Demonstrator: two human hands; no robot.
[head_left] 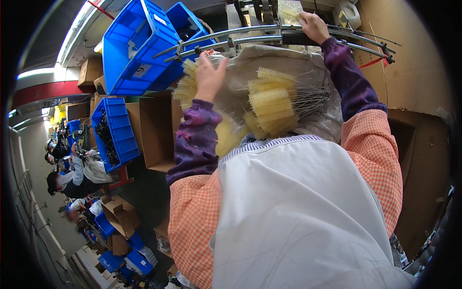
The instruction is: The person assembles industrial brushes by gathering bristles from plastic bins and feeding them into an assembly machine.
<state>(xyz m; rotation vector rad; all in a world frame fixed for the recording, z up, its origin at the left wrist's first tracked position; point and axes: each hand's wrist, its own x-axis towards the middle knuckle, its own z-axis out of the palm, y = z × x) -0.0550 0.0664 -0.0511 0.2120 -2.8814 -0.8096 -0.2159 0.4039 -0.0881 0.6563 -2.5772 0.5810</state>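
Observation:
My right hand (315,28) is closed at the far right of the curved metal rails. A pale yellow bristle brush (290,15) extends leftward from its fingertips. My left hand (210,78) is raised near the left end of the rails, slightly blurred, thumb and fingers apart, and I see nothing held in it. Beside it are several yellow bristle brushes (186,87). In front of my apron, a pile of yellow brushes (272,103) with twisted wire stems pointing right rests on a grey cloth (236,74).
Two curved metal rails (255,40) cross ahead of me, with a machine (257,10) behind. Blue bins (127,53) stand at the far left. An open cardboard box (156,130) is by my left arm; tall cardboard (409,62) is on the right. People (72,178) sit farther left.

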